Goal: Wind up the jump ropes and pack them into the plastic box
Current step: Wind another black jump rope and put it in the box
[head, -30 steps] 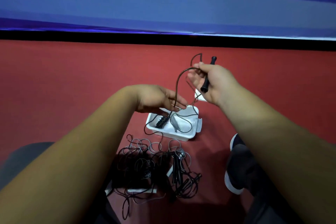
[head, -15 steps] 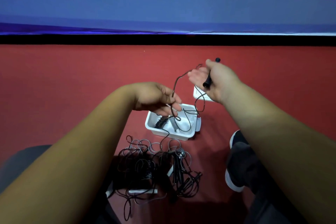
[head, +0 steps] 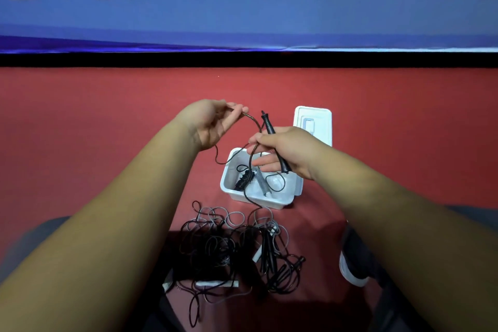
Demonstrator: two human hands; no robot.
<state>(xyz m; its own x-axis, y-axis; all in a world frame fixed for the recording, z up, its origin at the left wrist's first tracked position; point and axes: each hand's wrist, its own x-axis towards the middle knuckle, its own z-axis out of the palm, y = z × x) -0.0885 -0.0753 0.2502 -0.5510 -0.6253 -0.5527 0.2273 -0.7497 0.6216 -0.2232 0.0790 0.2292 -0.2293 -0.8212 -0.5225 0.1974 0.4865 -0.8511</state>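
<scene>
The left hand (head: 213,124) is raised above the red floor (head: 107,129), palm turned inward, with thumb and fingertips pinching the thin black cord (head: 254,120) of a jump rope. From that pinch the cord arcs to the right toward the other hand, and a slack strand hangs below the left wrist.

Nearer the person, a tangled pile of ropes (head: 231,245), black and grey, lies on the floor with several handles mixed in.

Just beyond the pile sits the white plastic box (head: 272,202), open. Inside it lie a ribbed black handle (head: 244,180), a grey handle (head: 261,183) beside it, and a loose loop of thin cord (head: 279,183). The held cord drops past the box's front rim and down to the pile.

The right hand (head: 291,153) hovers over the box's far right corner, fingers curled round a black rope handle (head: 269,127) held at a slant with its tip pointing up and away; the cord passes under its fingers.

Past that hand, the box's white lid (head: 312,121) lies flat on the floor, just beside the box. A dark shoe with a white sole (head: 353,264) rests at the right.
</scene>
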